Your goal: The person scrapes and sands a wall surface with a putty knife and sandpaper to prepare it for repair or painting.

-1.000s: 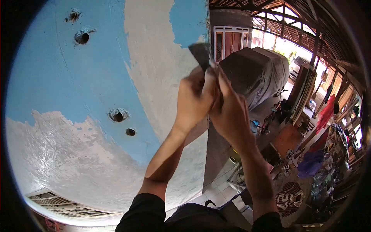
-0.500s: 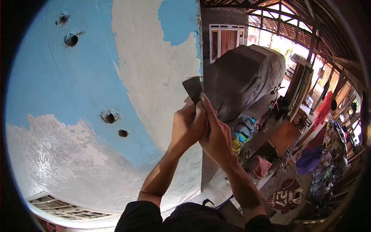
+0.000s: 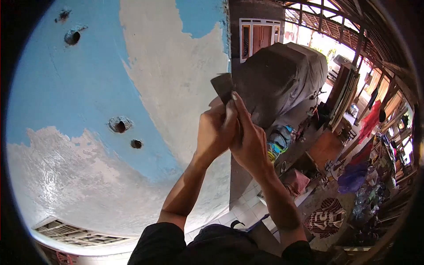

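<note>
Both hands are closed together around a paint scraper [image 3: 223, 87], whose dark flat blade points up at the right edge of the wall [image 3: 176, 84]. My left hand [image 3: 215, 131] wraps the handle from the left. My right hand [image 3: 248, 143] grips it from the right, with a finger stretched along the base of the blade. Most of the handle is hidden by the fingers. Blue paint [image 3: 88, 84] covers part of the wall, and bare pale grey plaster shows elsewhere. Several holes, such as one large hole [image 3: 119, 126], pit the wall to the left.
Beyond the wall edge stands a large covered object [image 3: 282, 79] under a dark sheet. A reddish door [image 3: 262, 36] is behind it. Clutter, a purple cloth [image 3: 352, 179] and a patterned mat [image 3: 326, 217] lie to the right. A slatted vent [image 3: 75, 234] is at lower left.
The hands and scraper have moved slightly up along the wall edge, still gripped together. The holes sit a little higher and further left as the view shifts.
</note>
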